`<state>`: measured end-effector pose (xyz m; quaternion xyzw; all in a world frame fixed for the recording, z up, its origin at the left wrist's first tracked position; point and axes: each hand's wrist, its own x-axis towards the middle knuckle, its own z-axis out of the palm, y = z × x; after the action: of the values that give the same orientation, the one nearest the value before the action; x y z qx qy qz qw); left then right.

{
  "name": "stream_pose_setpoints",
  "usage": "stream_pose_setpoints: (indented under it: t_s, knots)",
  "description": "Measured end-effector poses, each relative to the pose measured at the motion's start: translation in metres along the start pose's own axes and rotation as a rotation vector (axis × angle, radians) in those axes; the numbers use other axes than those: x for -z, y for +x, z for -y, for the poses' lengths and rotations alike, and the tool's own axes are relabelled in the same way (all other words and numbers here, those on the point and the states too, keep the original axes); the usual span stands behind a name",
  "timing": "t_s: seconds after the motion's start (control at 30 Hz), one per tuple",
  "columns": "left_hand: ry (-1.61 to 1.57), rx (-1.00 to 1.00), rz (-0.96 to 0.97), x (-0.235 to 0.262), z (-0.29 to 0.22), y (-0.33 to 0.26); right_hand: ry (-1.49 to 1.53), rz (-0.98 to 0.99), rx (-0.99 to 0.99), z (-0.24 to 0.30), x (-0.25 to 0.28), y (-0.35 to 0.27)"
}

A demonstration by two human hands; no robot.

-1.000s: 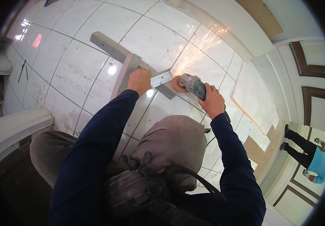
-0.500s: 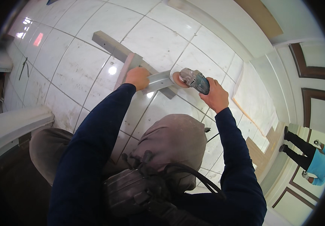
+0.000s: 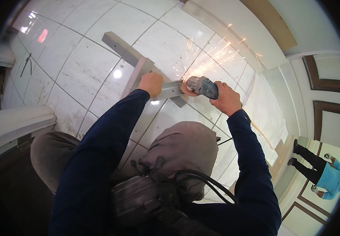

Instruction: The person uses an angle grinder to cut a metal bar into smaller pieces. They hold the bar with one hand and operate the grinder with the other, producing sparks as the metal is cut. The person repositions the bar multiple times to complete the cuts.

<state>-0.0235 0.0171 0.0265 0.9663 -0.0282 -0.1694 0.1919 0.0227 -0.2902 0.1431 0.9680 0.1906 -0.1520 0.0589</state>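
My right hand (image 3: 226,98) is wrapped round the body of an angle grinder (image 3: 206,86). Its reddish-brown disc (image 3: 187,90) meets the end of a silvery metal channel (image 3: 170,89), and orange sparks (image 3: 209,61) spray up and to the right. With fingers curled, my left hand (image 3: 151,84) grips the channel near its other end, where the hand covers part of it. Under and beside that hand lies a short wooden block (image 3: 131,81), set across a longer greyish bar (image 3: 122,49) on the floor.
White tiles (image 3: 83,63) cover the floor. My knee (image 3: 185,141) is close below the work. A dark cable (image 3: 225,141) runs by it. A white sheet (image 3: 266,106) lies at right. Farther right stands a person in a blue shirt (image 3: 330,177). A thin dark strip (image 3: 26,65) lies far left.
The grinder's disc has come onto the end of the metal channel, and sparks now fly where none showed before. Both hands keep their holds.
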Motion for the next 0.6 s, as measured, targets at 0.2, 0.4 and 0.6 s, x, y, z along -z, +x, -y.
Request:
stream_pose_setpoints:
  t_s: [0.2, 0.4, 0.6]
  knots:
    - [0.029, -0.018, 0.018, 0.003, -0.003, -0.001, 0.020, -0.135, -0.007, -0.010, 0.004, 0.000]
    - [0.055, -0.077, -0.065, -0.010, 0.012, -0.008, 0.221, -0.182, -0.120, -0.012, -0.007, -0.005]
    - [-0.020, -0.049, -0.209, -0.048, 0.022, -0.032, 0.276, -0.109, -0.185, -0.008, -0.037, -0.020]
